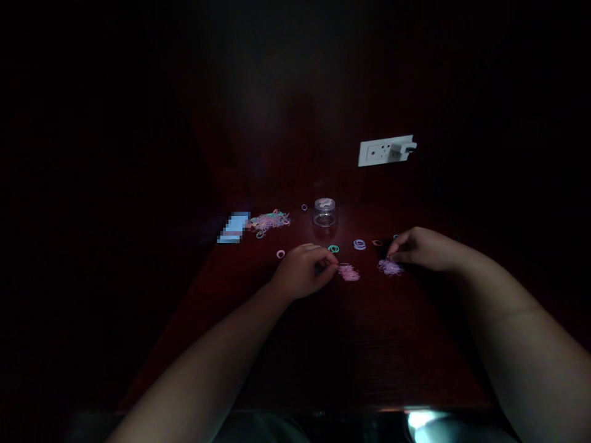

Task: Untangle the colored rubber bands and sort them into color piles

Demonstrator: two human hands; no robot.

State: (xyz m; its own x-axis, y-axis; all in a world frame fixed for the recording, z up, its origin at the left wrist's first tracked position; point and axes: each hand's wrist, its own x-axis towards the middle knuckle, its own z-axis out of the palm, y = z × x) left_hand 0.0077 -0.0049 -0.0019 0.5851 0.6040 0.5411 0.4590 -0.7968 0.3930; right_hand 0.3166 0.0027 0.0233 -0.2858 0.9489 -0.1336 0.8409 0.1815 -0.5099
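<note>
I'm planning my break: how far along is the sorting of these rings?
Looks done: a pink pile, a purple pile and a few green rings lie apart. In hand: the left hand is at the pink pile, the right hand at the purple; whether either grips a ring is unclear. Left: the mixed pile, so probably only partway.

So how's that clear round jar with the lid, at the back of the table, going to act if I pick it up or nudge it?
The clear round lidded jar looks see-through and mostly empty, so it's probably light for its size. Its smooth, shiny wall may feel a bit slippery. It stands upright and looks squat, so a gentle push would likely slide it rather than tip it.
</note>
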